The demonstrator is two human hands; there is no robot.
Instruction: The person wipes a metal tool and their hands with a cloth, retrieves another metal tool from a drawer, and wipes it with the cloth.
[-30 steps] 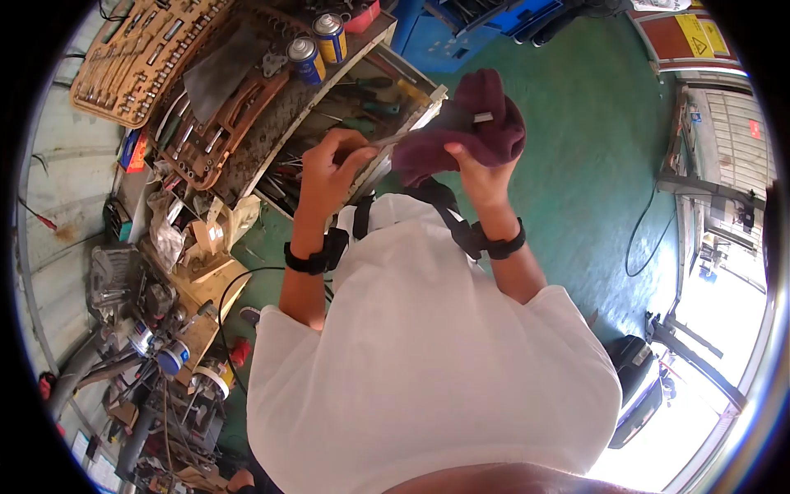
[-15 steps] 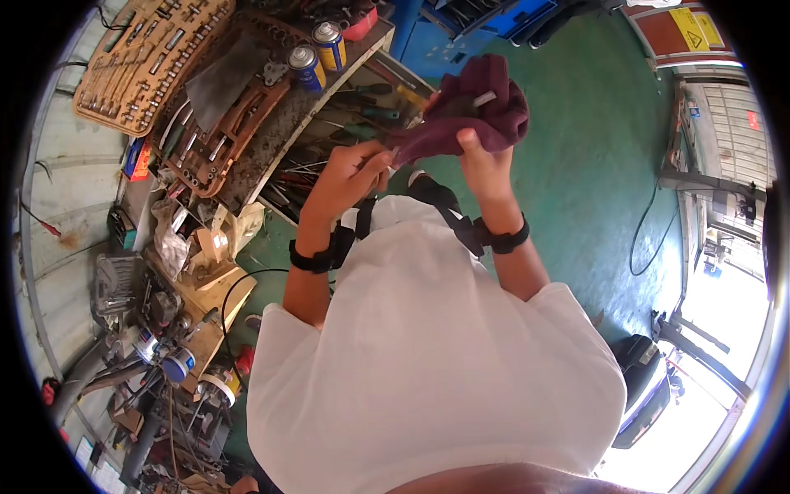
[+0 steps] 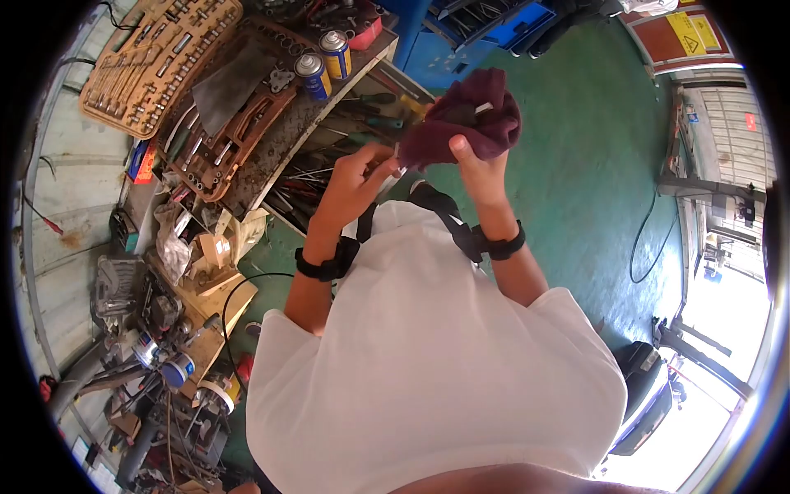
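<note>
A maroon cloth [image 3: 498, 132] is bunched up in my right hand [image 3: 481, 171], its thumb pressed over the near side. From the folds pokes a short pale end of some object [image 3: 484, 108], with a dark part beside it; the rest is covered. My left hand [image 3: 355, 183] is closed at the cloth's left end, fingers pinched by a thin, shiny piece that I cannot make out clearly. Beyond my left hand, an open drawer holds several screwdrivers [image 3: 385, 123] and other long tools.
On the workbench [image 3: 309, 123] at left stand two spray cans [image 3: 335, 54]. Socket sets lie in an orange tool case [image 3: 156, 62] and a brown tray [image 3: 239, 136]. A blue tool cabinet [image 3: 448, 53] is ahead. Green floor [image 3: 576, 165] stretches to the right.
The cloth and both hands sit slightly lower in view, and the cloth's left end is more bunched. My left hand has shifted slightly right, still at that end.
</note>
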